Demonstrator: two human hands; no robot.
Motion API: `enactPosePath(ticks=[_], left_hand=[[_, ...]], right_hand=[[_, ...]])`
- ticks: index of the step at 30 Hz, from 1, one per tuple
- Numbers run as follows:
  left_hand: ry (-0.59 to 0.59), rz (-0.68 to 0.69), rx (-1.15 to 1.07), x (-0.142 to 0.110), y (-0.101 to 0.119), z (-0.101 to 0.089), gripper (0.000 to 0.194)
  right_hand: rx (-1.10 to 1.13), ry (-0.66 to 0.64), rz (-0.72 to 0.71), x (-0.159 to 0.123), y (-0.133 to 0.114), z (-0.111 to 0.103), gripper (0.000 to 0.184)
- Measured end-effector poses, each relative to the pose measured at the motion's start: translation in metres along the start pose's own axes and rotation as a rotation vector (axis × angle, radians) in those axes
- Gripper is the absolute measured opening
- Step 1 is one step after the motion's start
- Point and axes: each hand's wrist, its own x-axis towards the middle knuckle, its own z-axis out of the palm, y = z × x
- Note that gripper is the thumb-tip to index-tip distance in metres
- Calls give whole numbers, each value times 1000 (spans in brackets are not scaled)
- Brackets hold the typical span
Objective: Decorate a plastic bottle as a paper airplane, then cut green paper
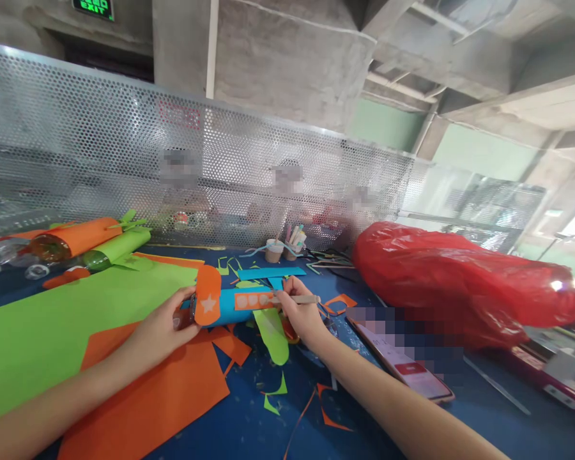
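Note:
A craft airplane (227, 306), a plastic bottle wrapped in blue paper, lies sideways in front of me. It has an orange piece with a pale star, an orange strip (255, 301) with a row of pale circles, and a green wing (273, 338). Around the bottle's bare left end, my left hand (175, 319) is closed. Fingers of my right hand (301, 313) pinch a pale marker pen (306, 299), its tip near the right end of the strip. The exact contact of the tip is hidden by my fingers.
Green paper (138, 297) and orange paper (172, 390) sheets cover the left. Other wrapped bottles (91, 237) lie behind them. Two cups (274, 250) with pens stand at the back, by a perforated metal screen (249, 153). Rightward are a phone (402, 361) and a red plastic bag (441, 281).

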Motion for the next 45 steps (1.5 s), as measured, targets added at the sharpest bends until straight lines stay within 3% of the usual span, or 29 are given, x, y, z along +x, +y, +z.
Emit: enactPosePath(ticks=[5,12,17,20,24,28,33,37,41,45], left_hand=[[-3,19,37,-4,6,-3,58],[174,277,242,-14,4,0,38],[235,386,290,-21,2,5,34],[273,431,353,-23,4,4,34],[339,568,439,-26,7,1,35],[368,732,532,-30,10,-1,25],[415,809,634,-30,11,1,26],[294,863,633,-31,6,3,30],[102,898,641,-36,5,5,51],[-3,915,618,-38,11,8,42]], right_hand=[[127,128,-26,-1,-9,1,28],[107,142,65,3,-8,-3,38],[-26,-45,-55,-9,-18,-4,37],[-68,-321,-87,-22,-24,1,26],[-128,-421,-169,-34,-29,11,16],[-147,-407,-224,-42,-38,15,13],[59,-462,-194,-49,-45,14,18],[238,-491,-86,-51,-46,15,34],[253,-429,-26,-52,-38,19,50],[209,-390,75,-48,-30,23,56]])
